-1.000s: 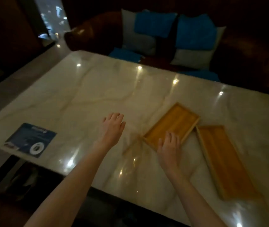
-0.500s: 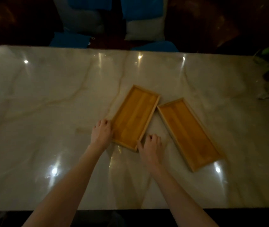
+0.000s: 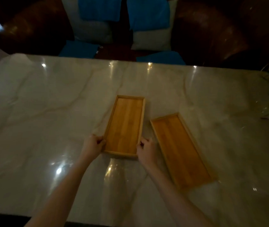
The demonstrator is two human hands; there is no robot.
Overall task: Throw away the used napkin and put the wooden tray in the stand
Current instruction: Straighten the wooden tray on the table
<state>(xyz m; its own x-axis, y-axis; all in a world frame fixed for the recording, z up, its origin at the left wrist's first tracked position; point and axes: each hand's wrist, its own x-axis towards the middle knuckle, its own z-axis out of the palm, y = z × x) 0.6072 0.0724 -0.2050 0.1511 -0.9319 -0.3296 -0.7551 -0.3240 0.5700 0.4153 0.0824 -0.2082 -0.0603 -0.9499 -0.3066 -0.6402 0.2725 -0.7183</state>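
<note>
- Wooden tray, a shallow rectangular one of golden-brown wood with a low rim, lies on the pale marble worktop near its middle; only the head view shows it.
- Left hand: fingers curled shut on the tray's left long rim, near the corner closest to the person.
- Right hand: fingers curled shut on the right long rim, opposite the left hand.
- No brand, label or readable writing shows on the tray; the light is dim.
- Its long axis runs away from the person, the far end tipped slightly to the right; the open side faces up.
- A second matching wooden tray lies just beside it on the right, apart from it, angled with its near end further right.
- Blue and grey cushions sit on a dark brown sofa beyond the worktop's far edge.
</note>
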